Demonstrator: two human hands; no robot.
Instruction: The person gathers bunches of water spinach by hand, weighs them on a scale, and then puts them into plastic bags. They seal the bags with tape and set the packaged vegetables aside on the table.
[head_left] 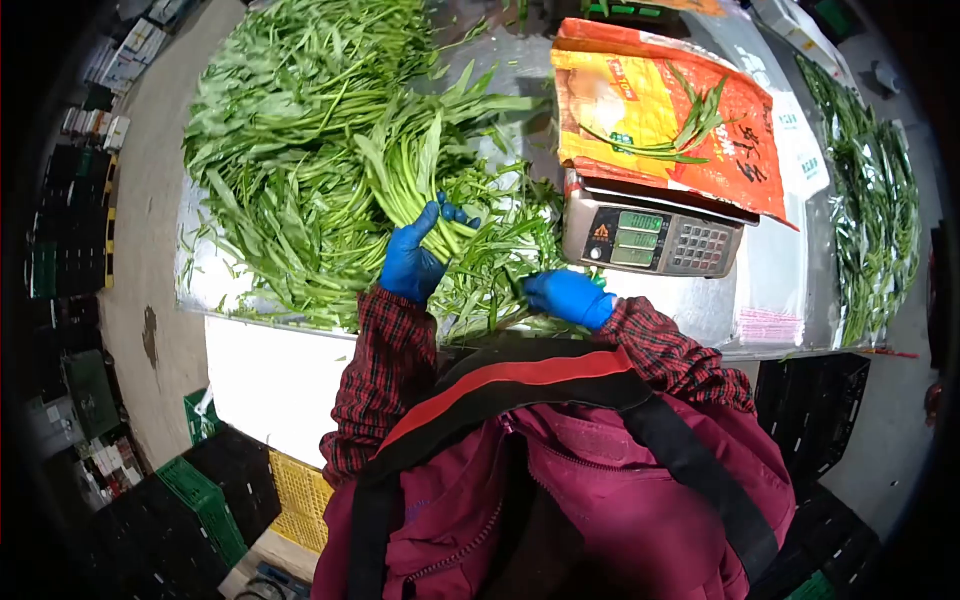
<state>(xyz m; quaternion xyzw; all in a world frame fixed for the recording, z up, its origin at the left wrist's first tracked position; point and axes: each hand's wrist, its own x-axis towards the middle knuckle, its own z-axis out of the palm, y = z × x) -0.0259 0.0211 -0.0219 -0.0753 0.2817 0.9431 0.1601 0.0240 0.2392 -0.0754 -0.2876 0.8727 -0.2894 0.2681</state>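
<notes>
Left fingers [424,218] grip greens [402,182]; scale [600,228] shows digits [641,221]; bag [740,108] bears black characters [752,168].

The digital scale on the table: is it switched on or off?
On: the digital scale has display windows that glow green and show digits, though the exact numbers are too small to read with certainty.

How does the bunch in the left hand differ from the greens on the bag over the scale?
The bunch is gripped in the gloved left hand, while the greens on the bag lie loose on the orange-and-yellow bag. The bunch has many stalks packed together; the greens on the bag are only a few, spread apart. Both have green stems and long, narrow leaves.
</notes>
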